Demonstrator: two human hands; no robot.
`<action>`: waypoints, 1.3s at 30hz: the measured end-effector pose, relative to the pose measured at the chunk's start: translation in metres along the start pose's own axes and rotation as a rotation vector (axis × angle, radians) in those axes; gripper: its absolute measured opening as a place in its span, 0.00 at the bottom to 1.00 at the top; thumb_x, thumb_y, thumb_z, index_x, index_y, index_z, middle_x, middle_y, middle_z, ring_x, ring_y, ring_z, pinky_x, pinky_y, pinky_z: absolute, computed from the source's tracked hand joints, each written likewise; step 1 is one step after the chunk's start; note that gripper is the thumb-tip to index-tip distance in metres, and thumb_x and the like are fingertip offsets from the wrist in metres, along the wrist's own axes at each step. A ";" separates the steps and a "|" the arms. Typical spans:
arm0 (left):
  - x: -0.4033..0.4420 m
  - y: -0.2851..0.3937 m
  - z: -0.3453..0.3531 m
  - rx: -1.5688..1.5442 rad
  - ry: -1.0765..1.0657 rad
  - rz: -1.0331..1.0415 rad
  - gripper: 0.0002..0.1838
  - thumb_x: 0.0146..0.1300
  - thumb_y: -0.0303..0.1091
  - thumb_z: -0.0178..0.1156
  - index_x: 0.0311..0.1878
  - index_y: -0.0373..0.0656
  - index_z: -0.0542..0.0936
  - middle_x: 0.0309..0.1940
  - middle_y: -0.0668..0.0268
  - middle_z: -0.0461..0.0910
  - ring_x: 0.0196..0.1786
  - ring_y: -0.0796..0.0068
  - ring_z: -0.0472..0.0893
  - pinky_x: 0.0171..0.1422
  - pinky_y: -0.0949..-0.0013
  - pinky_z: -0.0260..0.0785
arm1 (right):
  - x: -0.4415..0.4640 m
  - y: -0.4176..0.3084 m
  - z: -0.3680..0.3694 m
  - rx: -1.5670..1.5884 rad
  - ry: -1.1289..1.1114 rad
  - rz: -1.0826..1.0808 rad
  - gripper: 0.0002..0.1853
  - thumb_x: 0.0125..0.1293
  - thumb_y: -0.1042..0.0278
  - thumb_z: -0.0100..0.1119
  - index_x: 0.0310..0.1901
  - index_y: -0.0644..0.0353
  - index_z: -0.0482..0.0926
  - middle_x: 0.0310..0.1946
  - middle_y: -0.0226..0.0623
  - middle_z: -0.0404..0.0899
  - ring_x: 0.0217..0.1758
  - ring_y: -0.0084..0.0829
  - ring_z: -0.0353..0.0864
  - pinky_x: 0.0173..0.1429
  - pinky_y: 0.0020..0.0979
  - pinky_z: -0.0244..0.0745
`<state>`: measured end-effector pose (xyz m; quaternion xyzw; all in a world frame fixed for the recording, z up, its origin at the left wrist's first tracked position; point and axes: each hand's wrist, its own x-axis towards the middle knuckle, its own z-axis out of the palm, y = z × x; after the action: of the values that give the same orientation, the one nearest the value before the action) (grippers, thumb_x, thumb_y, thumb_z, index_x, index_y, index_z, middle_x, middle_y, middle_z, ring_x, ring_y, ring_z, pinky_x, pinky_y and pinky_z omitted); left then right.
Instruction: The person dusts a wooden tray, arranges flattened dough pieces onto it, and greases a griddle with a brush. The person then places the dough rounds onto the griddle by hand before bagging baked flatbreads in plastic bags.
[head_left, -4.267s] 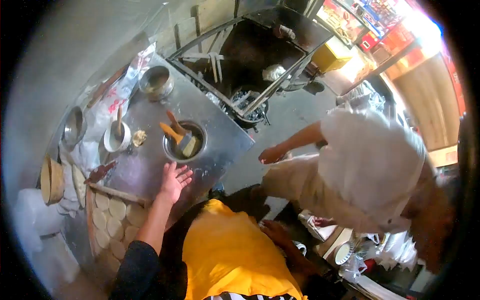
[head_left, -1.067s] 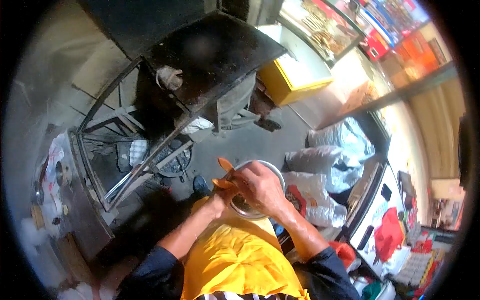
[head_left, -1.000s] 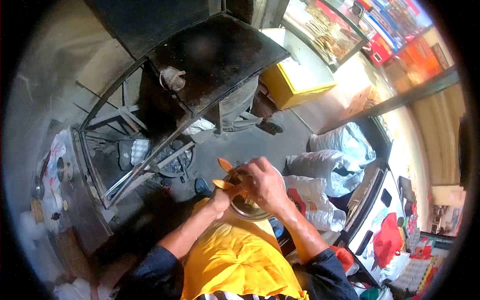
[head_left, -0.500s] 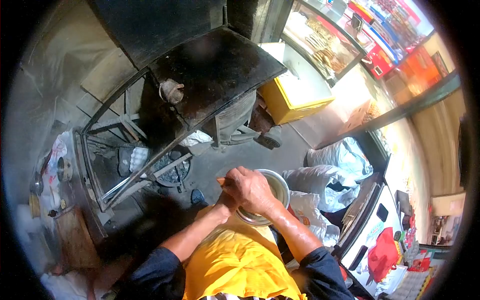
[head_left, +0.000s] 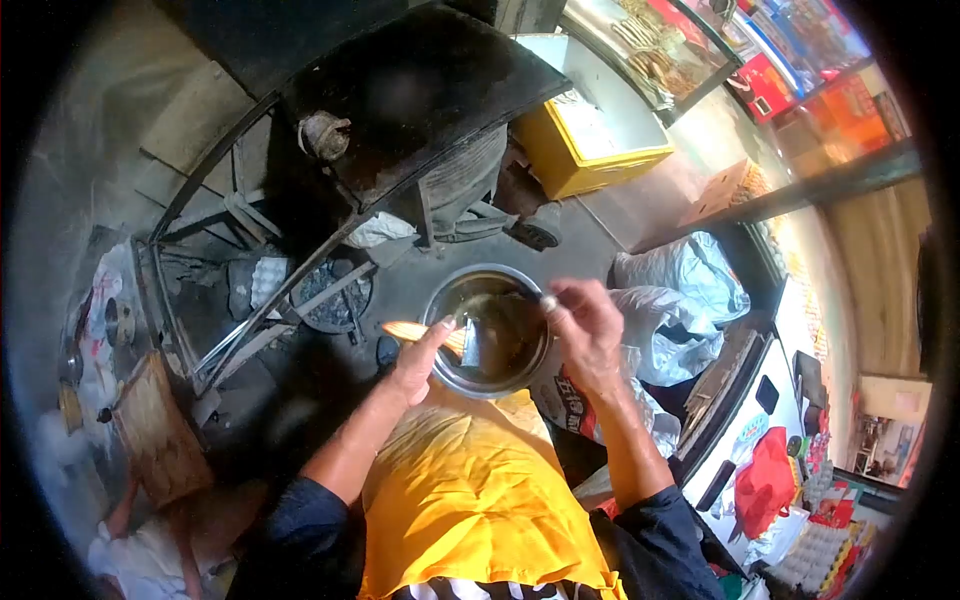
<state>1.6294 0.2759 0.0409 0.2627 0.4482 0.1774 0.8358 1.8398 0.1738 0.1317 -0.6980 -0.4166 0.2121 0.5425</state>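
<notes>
A round metal bowl (head_left: pixel 437 372) with brownish liquid in it is in front of my orange apron (head_left: pixel 470 470). My left hand (head_left: pixel 415 365) grips a wooden-handled tool (head_left: pixel 405 329) with a flat silvery metal part, which extends over the bowl's left side. Its far end is hard to make out against the liquid. At the bowl's right rim is my right hand (head_left: pixel 592 325), fingers curled and thumb tip beside the rim. Something small and pale shows at that thumb; whether it is held is unclear.
Beyond the bowl stands a blackened metal table (head_left: pixel 400 90) with a cloth-like lump (head_left: pixel 325 136) on it. A yellow box (head_left: pixel 590 150) stands at its right. Plastic sacks (head_left: pixel 665 325) lie on my right, beside a white surface (head_left: pixel 745 450). Another person sits at lower left.
My hands were together over the bowl, around the orange-brown handle. They have moved apart: the left keeps the tool, the right is at the right rim. More of the bowl's inside shows.
</notes>
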 end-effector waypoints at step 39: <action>0.269 0.263 -0.064 0.068 0.320 0.136 0.18 0.64 0.40 0.70 0.50 0.40 0.82 0.46 0.66 0.83 0.51 0.74 0.79 0.62 0.64 0.67 | 0.372 0.056 0.187 0.026 -0.314 -0.023 0.14 0.66 0.71 0.68 0.48 0.67 0.77 0.43 0.41 0.83 0.44 0.28 0.85 0.48 0.28 0.79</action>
<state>1.7033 0.6474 -0.0081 0.2888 0.5624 0.2577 0.7307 1.9292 0.5801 0.0771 -0.6444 -0.5015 0.3175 0.4821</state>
